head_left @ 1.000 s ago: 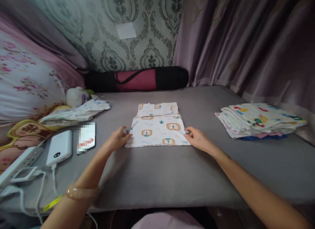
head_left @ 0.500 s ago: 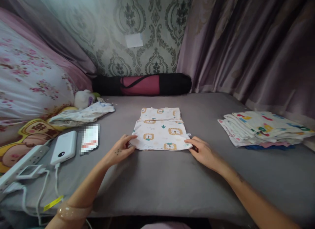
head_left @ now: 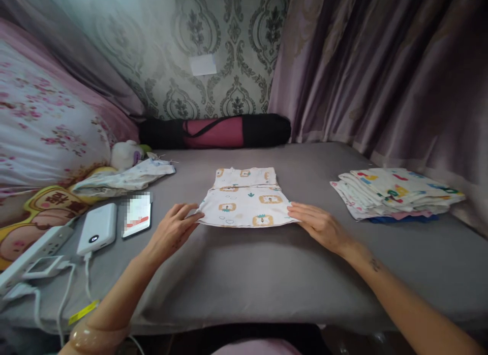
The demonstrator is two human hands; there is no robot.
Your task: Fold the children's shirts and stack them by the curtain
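Note:
A white cloth garment with orange lion prints lies on the grey bed surface, its far part folded over with a crease across it. My left hand pinches its near left corner. Its near right corner is between the closed fingers of my right hand. The near edge is stretched between both hands and looks slightly raised off the surface.
To the right sits a stack of folded cloths. On the left are a phone, a white power bank, a power strip, cables and a crumpled garment. A black and red roll lies against the wall.
The garment's near edge has been lifted and pulled wider, and both hands have shifted slightly up with it. The view has turned a little to the right.

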